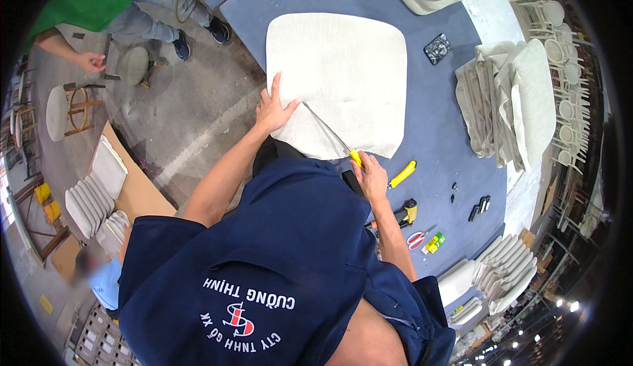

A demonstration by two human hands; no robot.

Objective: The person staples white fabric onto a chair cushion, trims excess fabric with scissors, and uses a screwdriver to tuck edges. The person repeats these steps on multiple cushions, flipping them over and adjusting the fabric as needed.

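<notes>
An off-white fabric-covered chair seat pad (349, 62) lies on the blue table in front of me. My left hand (271, 111) rests on its left edge, with the fingers spread and the thumb pointing inward. A screwdriver (328, 132) with a long thin shaft and a yellow handle is in my right hand (372, 177), near the pad's lower right corner. Its shaft slants up and left across the fabric, and the tip ends beside my left thumb. Slight creases show in the cloth. Beside my right hand lies a yellow-handled tool (403, 174).
On the blue table (448, 115) are a staple gun (408, 213), red-handled scissors (415, 239) and a dark patterned object (438, 49). Folded fabric covers (488, 102) are piled at right; more pads (511, 270) sit lower right. Someone in green (86, 0) stands at far left, near stools.
</notes>
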